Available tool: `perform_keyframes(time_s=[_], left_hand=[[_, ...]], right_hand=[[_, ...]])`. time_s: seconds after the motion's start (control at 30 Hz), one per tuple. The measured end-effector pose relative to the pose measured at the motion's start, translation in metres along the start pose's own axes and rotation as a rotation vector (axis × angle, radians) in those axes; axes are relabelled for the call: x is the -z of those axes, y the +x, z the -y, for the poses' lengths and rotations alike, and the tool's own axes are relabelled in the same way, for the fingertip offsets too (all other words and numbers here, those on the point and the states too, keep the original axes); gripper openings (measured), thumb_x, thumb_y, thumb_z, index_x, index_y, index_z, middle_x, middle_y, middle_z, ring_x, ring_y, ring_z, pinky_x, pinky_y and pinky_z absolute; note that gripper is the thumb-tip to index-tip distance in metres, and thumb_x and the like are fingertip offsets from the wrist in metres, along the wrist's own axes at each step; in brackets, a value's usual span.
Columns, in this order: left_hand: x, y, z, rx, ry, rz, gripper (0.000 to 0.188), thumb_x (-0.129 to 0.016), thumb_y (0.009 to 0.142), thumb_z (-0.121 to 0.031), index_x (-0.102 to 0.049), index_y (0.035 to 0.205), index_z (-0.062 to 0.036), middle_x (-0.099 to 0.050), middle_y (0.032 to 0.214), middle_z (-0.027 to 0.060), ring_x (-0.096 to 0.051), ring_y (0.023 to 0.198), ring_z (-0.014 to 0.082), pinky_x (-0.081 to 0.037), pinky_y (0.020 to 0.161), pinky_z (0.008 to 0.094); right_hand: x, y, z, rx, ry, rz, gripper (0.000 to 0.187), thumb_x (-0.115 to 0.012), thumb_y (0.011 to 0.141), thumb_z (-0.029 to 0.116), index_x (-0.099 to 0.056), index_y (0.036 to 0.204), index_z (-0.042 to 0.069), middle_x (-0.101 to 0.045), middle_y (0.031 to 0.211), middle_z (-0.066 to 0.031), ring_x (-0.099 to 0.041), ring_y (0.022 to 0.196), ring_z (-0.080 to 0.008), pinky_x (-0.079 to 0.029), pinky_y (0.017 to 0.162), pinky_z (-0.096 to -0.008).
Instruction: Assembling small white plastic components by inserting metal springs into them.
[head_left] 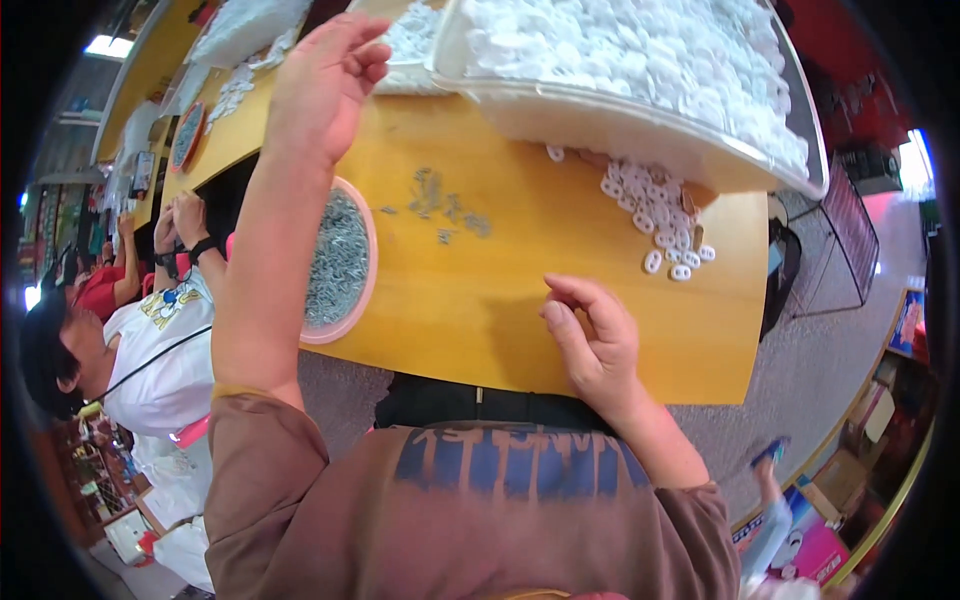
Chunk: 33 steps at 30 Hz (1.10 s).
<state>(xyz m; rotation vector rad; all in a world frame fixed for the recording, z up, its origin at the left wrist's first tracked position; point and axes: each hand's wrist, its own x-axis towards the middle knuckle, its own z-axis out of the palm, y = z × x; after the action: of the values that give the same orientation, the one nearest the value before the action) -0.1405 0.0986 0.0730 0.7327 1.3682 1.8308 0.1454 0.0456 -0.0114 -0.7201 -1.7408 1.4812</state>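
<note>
My left hand [335,80] is stretched far forward, beside a smaller container of white pieces [412,38] at the back. Its fingers are loosely bent and apart, and I see nothing in them. Low over the front right of the yellow table [450,310], my right hand [597,345] hovers with curled fingers. A gap shows between its thumb and forefinger, with nothing visible there. Small metal pins [440,200] lie scattered in the middle. To their right is a loose pile of white oval plastic pieces [655,210] with two holes each.
A large clear bin [640,120] heaped with white pieces fills the back right. A pink round basin [345,260] of metal pins sits at the left edge, partly behind my left forearm. Another person [150,350] in a white shirt works to the left.
</note>
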Motion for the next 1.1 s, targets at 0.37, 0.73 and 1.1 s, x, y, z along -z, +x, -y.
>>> perform_keyframes(time_s=[0.37,0.73,1.1], left_hand=[[-0.036,-0.101,0.034,-0.525,0.328,-0.148,0.024,-0.052,0.079,-0.003,-0.051,0.102,0.0020,-0.054,0.084,0.0031,-0.048,0.066,0.0051,-0.040,0.060,0.0162],[-0.060,-0.078,0.109,-0.542,1.280,0.397,0.019,-0.050,0.072,-0.009,-0.059,0.088,-0.0046,-0.056,0.082,0.0143,-0.053,0.075,0.0319,-0.044,0.067,0.0371],[-0.052,-0.107,0.107,-0.579,1.238,0.499,0.011,-0.053,0.070,-0.008,-0.060,0.079,-0.0057,-0.054,0.068,0.0104,-0.053,0.063,0.0265,-0.042,0.054,0.0351]], right_hand=[[0.000,0.004,-0.007,0.170,-0.065,0.044,0.016,-0.056,0.072,-0.003,-0.056,0.088,-0.001,-0.054,0.069,-0.0087,-0.050,0.058,-0.0156,-0.040,0.053,-0.0230],[-0.004,0.003,-0.008,0.233,-0.022,-0.007,0.015,-0.057,0.071,-0.004,-0.058,0.086,0.000,-0.053,0.064,-0.0066,-0.046,0.050,-0.0137,-0.036,0.045,-0.0224],[-0.003,0.003,-0.012,0.230,-0.051,-0.017,0.017,-0.057,0.070,-0.005,-0.058,0.086,0.000,-0.053,0.064,-0.0069,-0.048,0.052,-0.0148,-0.038,0.047,-0.0233]])
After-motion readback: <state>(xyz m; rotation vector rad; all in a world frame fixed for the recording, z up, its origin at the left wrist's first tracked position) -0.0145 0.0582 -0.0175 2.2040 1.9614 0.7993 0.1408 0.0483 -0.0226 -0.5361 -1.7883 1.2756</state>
